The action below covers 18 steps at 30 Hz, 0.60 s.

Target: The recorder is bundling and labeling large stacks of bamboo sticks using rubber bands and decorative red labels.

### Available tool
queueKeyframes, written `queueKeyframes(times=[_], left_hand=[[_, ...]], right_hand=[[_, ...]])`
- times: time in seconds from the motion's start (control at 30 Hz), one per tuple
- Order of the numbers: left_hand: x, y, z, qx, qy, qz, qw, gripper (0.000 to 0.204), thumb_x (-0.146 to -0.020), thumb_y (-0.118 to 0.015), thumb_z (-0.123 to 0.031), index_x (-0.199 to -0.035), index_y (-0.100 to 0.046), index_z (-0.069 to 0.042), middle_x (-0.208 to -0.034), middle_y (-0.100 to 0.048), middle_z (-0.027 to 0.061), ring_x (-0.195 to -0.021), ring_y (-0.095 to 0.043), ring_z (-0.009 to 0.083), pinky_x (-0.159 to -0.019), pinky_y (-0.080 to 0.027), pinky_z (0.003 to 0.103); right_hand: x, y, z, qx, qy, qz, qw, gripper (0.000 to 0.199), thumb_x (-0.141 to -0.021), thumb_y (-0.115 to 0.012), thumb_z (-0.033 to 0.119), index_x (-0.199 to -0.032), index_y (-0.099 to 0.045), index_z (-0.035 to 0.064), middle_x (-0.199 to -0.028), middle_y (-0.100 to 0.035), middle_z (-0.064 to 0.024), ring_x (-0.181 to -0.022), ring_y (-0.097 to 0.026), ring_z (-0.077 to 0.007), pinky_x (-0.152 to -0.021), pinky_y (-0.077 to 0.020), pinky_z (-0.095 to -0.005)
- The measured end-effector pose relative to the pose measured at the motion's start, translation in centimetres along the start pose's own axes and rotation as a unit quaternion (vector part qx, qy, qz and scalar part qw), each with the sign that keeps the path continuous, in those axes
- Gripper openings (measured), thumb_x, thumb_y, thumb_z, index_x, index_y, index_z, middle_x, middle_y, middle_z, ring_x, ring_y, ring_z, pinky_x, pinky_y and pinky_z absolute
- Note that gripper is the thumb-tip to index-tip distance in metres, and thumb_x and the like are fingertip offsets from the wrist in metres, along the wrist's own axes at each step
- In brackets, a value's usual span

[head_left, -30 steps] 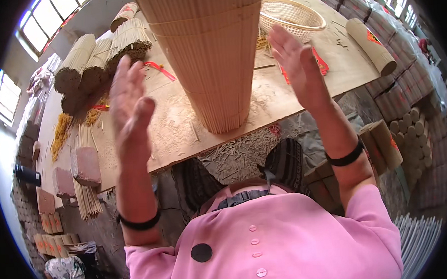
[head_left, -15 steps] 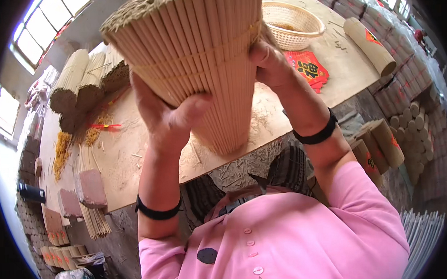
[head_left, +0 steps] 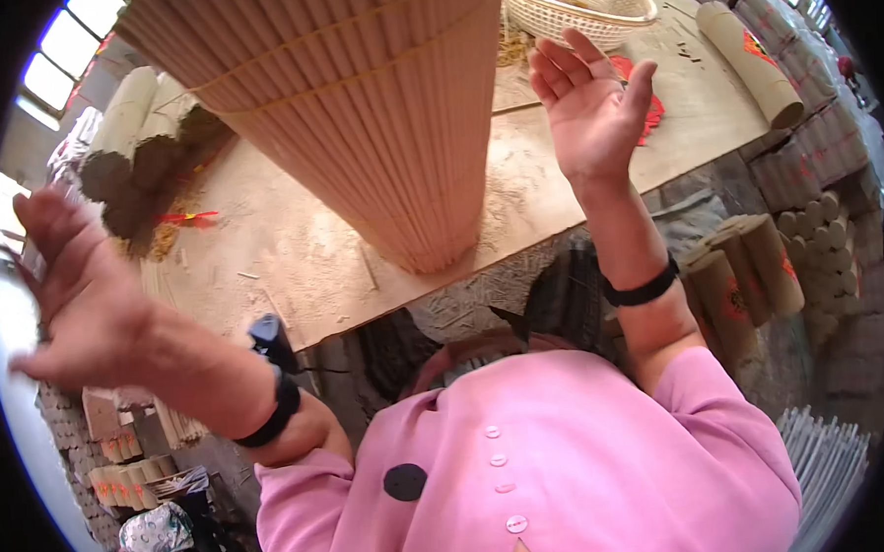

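Note:
A tall bundle of thin tan sticks (head_left: pixel 376 121), bound with yellowish bands, stands upright on the wooden tabletop in front of me. Its top runs out of view. My left hand (head_left: pixel 98 301), slightly smeared by motion, is raised well to the left of the bundle with its fingers apart. To the right of the bundle, my right hand (head_left: pixel 598 116) is lifted palm up, fingers stretched, touching nothing. Behind that hand lie red paper labels (head_left: pixel 655 114), partly covered by it.
A woven basket (head_left: pixel 588 8) sits at the far right of the tabletop (head_left: pixel 305 302). One wrapped roll (head_left: pixel 748 65) lies near the right edge, and several stick bundles (head_left: pixel 120 122) lie at the left. Below the right edge stand more rolls (head_left: pixel 728 283). A person (head_left: pixel 162 535) is at lower left.
Both hands have let go of the bundle and moved apart, the left far out to the left, the right a little to the right. The bundle stays standing.

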<state>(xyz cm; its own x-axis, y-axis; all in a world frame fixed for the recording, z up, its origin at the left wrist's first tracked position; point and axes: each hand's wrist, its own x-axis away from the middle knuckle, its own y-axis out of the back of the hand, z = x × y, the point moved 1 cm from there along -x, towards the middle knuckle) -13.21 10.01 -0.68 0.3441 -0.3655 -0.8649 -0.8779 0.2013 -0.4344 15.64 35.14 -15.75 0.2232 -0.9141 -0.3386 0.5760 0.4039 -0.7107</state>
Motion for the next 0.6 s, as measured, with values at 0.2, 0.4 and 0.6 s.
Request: queueKeyframes(times=[0.2,0.4,0.6], left_hand=[[-0.3,2.9,2.9,0.175,0.076,-0.063,0.980,0.096,-0.084,-0.027,-0.071,-0.132,-0.027,0.012,-0.124,-0.042,0.0323,-0.114,-0.044,0.0383,-0.097,-0.033,0.054],[0.5,1.7,3.2,0.116,0.153,-0.026,0.981,0.085,-0.090,-0.028,-0.061,-0.135,-0.022,0.012,-0.134,-0.032,0.0360,-0.125,-0.036,0.0430,-0.102,-0.031,0.054],[0.8,-7.6,7.5,-0.388,-0.018,-0.239,0.890,0.083,-0.090,-0.031,-0.054,-0.137,-0.018,0.013,-0.137,-0.029,0.0346,-0.130,-0.033,0.0381,-0.104,-0.030,0.050]], right_hand=[[2.5,-0.9,1.7,-0.166,-0.082,0.079,0.980,0.082,-0.086,-0.036,0.067,-0.121,-0.048,-0.0064,-0.113,-0.059,-0.0233,-0.104,-0.057,-0.0302,-0.094,-0.0417,-0.0413],[0.3,-3.7,3.8,-0.336,-0.122,0.143,0.923,0.086,-0.084,-0.034,0.069,-0.110,-0.051,-0.0106,-0.100,-0.059,-0.0195,-0.092,-0.053,-0.0277,-0.085,-0.0393,-0.0423],[-3.2,-8.3,5.9,-0.322,-0.010,0.169,0.932,0.071,-0.084,-0.044,0.064,-0.108,-0.057,-0.0012,-0.090,-0.064,-0.0140,-0.082,-0.060,-0.0243,-0.078,-0.0450,-0.0389]])
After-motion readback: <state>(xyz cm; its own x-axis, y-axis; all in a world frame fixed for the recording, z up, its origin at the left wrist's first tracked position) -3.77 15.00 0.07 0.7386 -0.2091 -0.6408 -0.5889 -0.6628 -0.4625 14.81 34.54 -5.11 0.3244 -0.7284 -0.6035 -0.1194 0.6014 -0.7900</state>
